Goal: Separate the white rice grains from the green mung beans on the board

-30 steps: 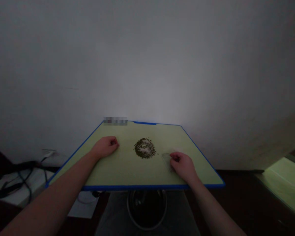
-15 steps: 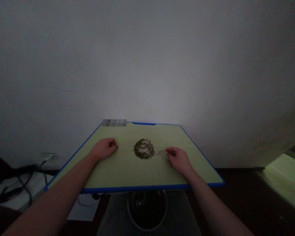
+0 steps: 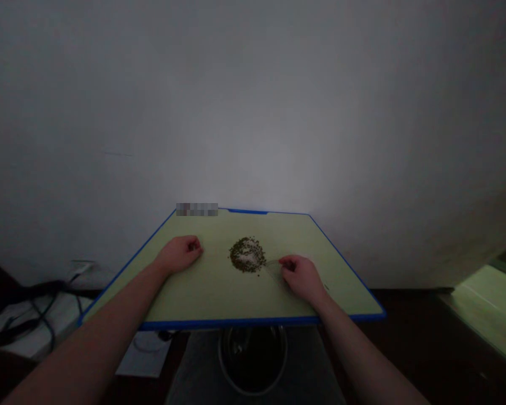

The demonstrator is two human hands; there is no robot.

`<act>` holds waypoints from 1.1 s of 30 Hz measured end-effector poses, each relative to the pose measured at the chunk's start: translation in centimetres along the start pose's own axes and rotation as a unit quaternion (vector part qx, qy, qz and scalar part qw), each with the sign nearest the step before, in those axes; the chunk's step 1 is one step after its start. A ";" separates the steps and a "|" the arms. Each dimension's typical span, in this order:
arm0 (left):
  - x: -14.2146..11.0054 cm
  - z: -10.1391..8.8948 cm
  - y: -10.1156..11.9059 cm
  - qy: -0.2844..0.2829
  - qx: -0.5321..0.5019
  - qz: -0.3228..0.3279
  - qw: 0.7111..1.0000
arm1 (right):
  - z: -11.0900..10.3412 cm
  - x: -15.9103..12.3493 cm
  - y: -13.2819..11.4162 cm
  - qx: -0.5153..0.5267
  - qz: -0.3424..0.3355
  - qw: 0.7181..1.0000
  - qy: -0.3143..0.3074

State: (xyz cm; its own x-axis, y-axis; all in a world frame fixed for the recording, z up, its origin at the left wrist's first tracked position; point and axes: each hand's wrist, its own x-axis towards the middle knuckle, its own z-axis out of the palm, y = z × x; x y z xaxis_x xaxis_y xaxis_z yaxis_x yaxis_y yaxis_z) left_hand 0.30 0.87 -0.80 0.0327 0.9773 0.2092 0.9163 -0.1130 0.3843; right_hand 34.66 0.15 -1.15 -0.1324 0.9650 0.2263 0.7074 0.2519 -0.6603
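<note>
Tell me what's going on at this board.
A person's right hand holds a thin clear piece, its tip at the right edge of a pile of small dark and whitish bits. The pile sits near the middle of the board. The left hand is on the other side of the pile, fingers curled; whether it holds anything is unclear. A round bowl shows below the board's near edge.

The single camera sits on the person's head and looks forward and down, along both bare forearms (image 3: pixel 105 337). Near in front, it sees obliquely the rectangular yellow-green board with blue edge (image 3: pixel 202 304); the plain grey wall (image 3: pixel 253 112) behind fills the upper half of this wide view.
</note>
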 end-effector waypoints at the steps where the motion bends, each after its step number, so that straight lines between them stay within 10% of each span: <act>1: 0.0 0.0 0.0 -0.002 -0.001 0.000 1.000 | -0.1 0.0 0.1 -0.003 0.005 1.000 0.004; 33: 0.0 0.0 0.1 0.003 0.006 0.007 1.000 | -0.3 1.2 0.7 -0.015 -0.006 1.000 0.018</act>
State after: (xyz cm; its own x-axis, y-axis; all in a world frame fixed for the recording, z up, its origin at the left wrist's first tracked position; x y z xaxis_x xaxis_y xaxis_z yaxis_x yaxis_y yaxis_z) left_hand 0.41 0.89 -0.69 0.0434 0.9746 0.2196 0.9204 -0.1245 0.3706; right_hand 35.21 1.48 -1.14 -0.1164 0.9585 0.2603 0.7262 0.2609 -0.6360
